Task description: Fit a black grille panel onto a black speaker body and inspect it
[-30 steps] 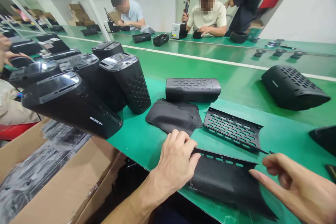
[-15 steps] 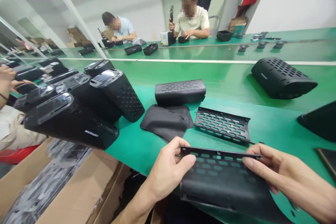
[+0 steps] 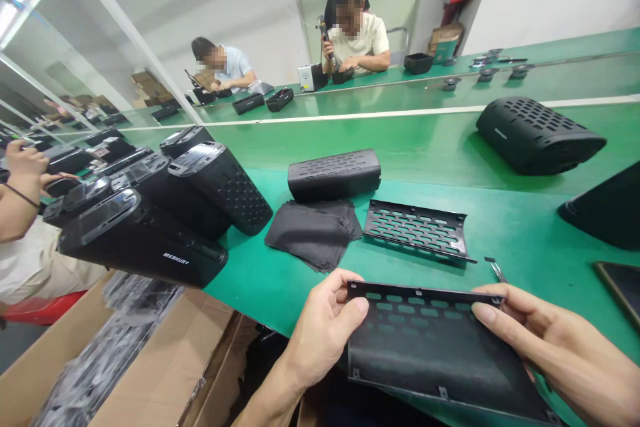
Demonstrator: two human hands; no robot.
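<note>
- Holding a black perforated grille panel [image 3: 430, 347] with both hands, lifted just off the near edge of the green surface [image 3: 525, 233], inner face up, cloth lining over most of the slots.
- Left hand [image 3: 320, 333]: fingers closed on the panel's left end, thumb on the top face near the upper corner.
- Right hand [image 3: 555, 347]: fingers pinching the right upper corner, thumb along the top rim.
- Second grille panel [image 3: 415, 230], unlined, lies flat on the surface just beyond; stack of black fabric sheets [image 3: 313, 233] beside it on the left, finished speaker [image 3: 334, 175] behind both.
- Small metal tweezers [image 3: 495, 268] lie near the right hand.
- Row of black speaker housings [image 3: 150, 213] at left, one overhanging the surface edge above an open cardboard box [image 3: 150, 360].
- Risks, as I judge them:
  - Panel is thin and held only at its ends; squeezing or twisting could flex it and shift or wrinkle the lining.
  - Thumb pressure on the lining could lift it off the slots.
  - Panel hangs partly past the surface edge; a slip drops it toward the floor.
</note>
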